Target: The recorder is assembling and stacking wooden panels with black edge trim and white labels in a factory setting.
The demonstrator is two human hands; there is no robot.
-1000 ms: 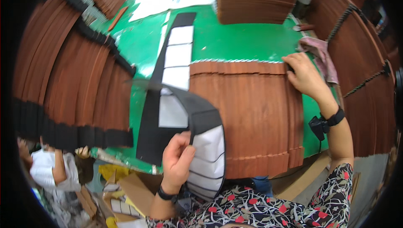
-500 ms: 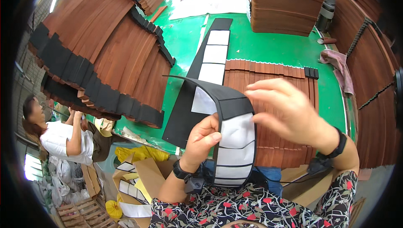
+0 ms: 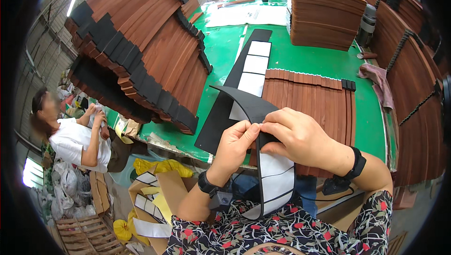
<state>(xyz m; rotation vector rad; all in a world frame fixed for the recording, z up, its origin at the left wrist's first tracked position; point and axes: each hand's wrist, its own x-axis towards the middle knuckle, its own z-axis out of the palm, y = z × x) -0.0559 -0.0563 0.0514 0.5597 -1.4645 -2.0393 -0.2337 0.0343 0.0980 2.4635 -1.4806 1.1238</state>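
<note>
A flexible black strip (image 3: 277,180), its face lined with white backing panels, bends in an arch between my hands and hangs toward my lap. My left hand (image 3: 232,147) pinches its left edge between thumb and fingers. My right hand (image 3: 303,137) is closed on the same stretch, its fingertips meeting my left thumb at the edge. Whether the right fingers lift a backing panel is hidden. Behind the hands, a similar black strip with white panels (image 3: 253,65) lies on the green table (image 3: 291,60). Right of it, brown wood-look slats (image 3: 307,97) lie side by side, partly behind my right hand.
Tall stacks of brown slats with black ends (image 3: 155,53) lean at the left; another slat stack (image 3: 324,15) stands at the back right. A flask (image 3: 366,25) and a pink cloth (image 3: 376,83) sit along the right edge. A co-worker in a white shirt (image 3: 77,142) stands left. An open carton (image 3: 171,191) is below.
My right hand, before raised with fingers spread beside the strip, has come down and left to grip its edge against my left hand. The view has shifted slightly.
</note>
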